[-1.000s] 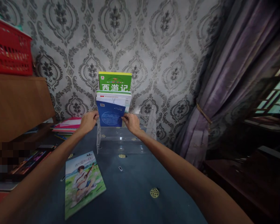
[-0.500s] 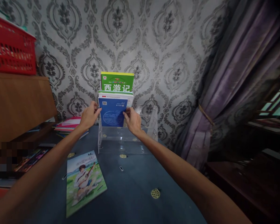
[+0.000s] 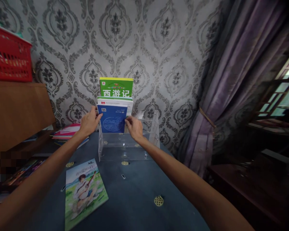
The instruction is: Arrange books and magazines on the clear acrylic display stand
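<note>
A blue book [image 3: 112, 119] stands upright in a clear acrylic rack [image 3: 130, 153], in front of the other books there. My left hand [image 3: 90, 122] grips its left edge, thumb on the cover and fingers behind. At its right edge, my right hand [image 3: 134, 126] pinches it between thumb and fingers. Directly behind are a white book [image 3: 115, 103] and a green book [image 3: 116, 88] with a yellow top edge and large white characters. Lying flat on the table nearer to me is an illustrated book [image 3: 85, 194] showing a figure with a guitar.
The table has a dark blue cover [image 3: 135, 199] with pineapple prints. Left of the rack lies a stack of papers and books [image 3: 68, 132]. A red basket [image 3: 11, 54] sits on a wooden cabinet [image 3: 19, 110] at far left. A purple curtain [image 3: 221, 83] hangs at right.
The whole view has shifted slightly, so things sit a little further left and lower. Both hands still hold the blue book at its side edges in the rack.
</note>
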Demonstrator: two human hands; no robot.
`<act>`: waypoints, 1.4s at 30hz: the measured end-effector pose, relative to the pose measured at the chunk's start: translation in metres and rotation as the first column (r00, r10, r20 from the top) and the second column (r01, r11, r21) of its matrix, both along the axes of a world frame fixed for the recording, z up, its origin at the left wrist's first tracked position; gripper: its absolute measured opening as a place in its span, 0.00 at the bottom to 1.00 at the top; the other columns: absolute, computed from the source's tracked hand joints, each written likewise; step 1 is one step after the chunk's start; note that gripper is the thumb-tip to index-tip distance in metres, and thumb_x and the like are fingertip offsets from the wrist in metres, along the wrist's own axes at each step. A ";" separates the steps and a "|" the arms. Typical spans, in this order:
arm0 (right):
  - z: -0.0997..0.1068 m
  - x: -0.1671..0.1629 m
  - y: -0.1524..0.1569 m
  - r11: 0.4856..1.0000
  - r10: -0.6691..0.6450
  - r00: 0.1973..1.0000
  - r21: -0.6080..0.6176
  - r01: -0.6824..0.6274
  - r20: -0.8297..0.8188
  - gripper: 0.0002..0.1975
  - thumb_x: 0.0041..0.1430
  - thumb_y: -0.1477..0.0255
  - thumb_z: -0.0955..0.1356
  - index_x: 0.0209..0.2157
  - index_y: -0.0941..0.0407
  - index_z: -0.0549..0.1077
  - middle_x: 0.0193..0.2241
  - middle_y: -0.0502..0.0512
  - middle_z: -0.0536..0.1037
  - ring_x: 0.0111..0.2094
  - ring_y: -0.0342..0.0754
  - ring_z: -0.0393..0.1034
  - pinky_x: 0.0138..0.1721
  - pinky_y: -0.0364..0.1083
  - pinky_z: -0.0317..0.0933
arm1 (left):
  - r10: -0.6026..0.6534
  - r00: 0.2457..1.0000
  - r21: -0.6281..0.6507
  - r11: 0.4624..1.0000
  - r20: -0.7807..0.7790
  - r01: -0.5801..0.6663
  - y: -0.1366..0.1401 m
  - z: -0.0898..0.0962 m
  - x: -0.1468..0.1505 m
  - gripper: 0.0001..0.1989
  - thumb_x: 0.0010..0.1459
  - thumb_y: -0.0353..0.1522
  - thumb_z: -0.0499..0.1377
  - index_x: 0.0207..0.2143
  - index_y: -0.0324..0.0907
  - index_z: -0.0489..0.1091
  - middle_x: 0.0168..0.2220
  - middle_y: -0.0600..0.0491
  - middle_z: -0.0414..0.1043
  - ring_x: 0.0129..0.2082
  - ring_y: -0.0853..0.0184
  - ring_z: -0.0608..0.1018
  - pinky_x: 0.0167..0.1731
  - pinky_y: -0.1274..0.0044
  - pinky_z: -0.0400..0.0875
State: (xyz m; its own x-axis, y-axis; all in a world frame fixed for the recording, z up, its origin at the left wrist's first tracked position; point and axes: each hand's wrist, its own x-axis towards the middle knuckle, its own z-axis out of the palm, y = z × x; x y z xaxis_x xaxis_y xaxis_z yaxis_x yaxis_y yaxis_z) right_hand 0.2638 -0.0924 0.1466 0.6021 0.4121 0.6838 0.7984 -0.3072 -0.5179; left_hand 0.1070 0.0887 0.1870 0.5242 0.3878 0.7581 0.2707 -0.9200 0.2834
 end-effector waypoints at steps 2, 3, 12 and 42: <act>0.000 0.003 -0.002 0.997 -0.026 1.000 0.074 0.026 -0.002 0.12 0.63 0.66 0.65 0.46 0.54 0.72 0.38 0.58 0.79 0.37 0.54 0.74 0.40 0.50 0.65 | -0.021 1.000 0.019 1.000 0.022 0.021 0.003 0.000 0.004 0.16 0.63 0.39 0.56 0.49 0.41 0.64 0.42 0.44 0.77 0.43 0.53 0.79 0.43 0.67 0.71; 0.000 0.005 -0.003 0.992 -0.033 0.999 0.126 0.032 0.007 0.15 0.63 0.65 0.65 0.49 0.56 0.69 0.41 0.60 0.78 0.39 0.54 0.74 0.42 0.51 0.66 | -0.038 0.999 0.034 0.999 0.024 0.038 0.004 0.000 0.006 0.16 0.62 0.40 0.57 0.49 0.41 0.64 0.44 0.43 0.76 0.45 0.52 0.78 0.45 0.66 0.71; 0.012 0.020 0.006 0.977 0.141 0.983 0.143 -0.158 0.119 0.16 0.69 0.61 0.59 0.51 0.55 0.66 0.46 0.62 0.75 0.48 0.55 0.69 0.51 0.53 0.64 | -0.147 0.988 -0.079 0.986 0.043 0.150 0.010 0.003 0.027 0.19 0.64 0.43 0.51 0.51 0.40 0.63 0.45 0.41 0.76 0.47 0.52 0.78 0.49 0.64 0.71; 0.020 0.040 0.036 0.965 0.059 0.995 0.248 -0.079 0.086 0.28 0.69 0.49 0.55 0.42 0.56 0.74 0.41 0.61 0.74 0.46 0.55 0.68 0.51 0.53 0.63 | -0.252 0.861 -0.431 0.782 0.442 0.450 0.025 -0.002 0.067 0.31 0.62 0.58 0.47 0.48 0.42 0.67 0.48 0.42 0.75 0.52 0.52 0.76 0.58 0.57 0.66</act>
State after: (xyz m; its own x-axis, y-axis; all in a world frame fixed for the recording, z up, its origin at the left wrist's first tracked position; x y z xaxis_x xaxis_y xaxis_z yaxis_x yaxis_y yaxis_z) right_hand 0.3033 -0.0565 0.1661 0.5194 0.2600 0.8140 0.8538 -0.1179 -0.5071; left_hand 0.1736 0.1136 0.1850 0.4464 0.6034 0.6608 -0.2485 -0.6259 0.7393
